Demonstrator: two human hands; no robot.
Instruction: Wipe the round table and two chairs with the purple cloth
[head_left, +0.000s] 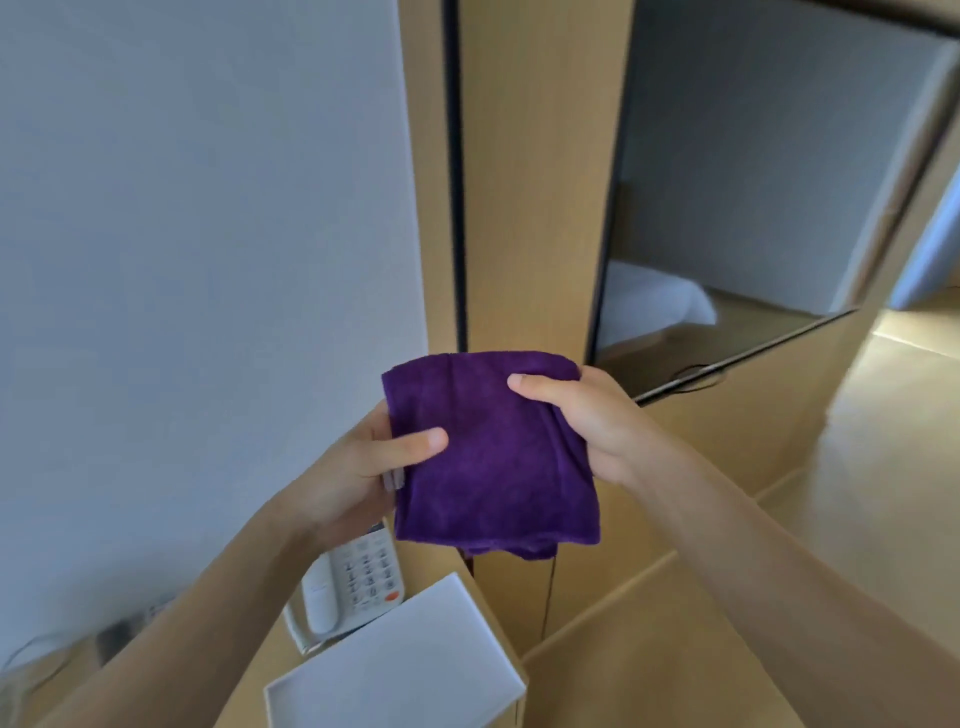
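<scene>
Purple cloth, folded into a rough square, is held up in mid-air in front of the person, over the corner of a wooden worktop; at its left edge the left hand pinches it, thumb on the front face and fingers behind; at its right edge the right hand does the same, thumb laid across the upper corner; so both grips are clamped on the cloth. My judgement: the task is at its very start, cloth in hand but no wiping shown, table and both chairs all left to do. Neither the round table nor any chair is in view; a white telephone is partly hidden behind the left forearm; the cloth's lower folds hang out of sight behind it; the frame is slightly blurred.
</scene>
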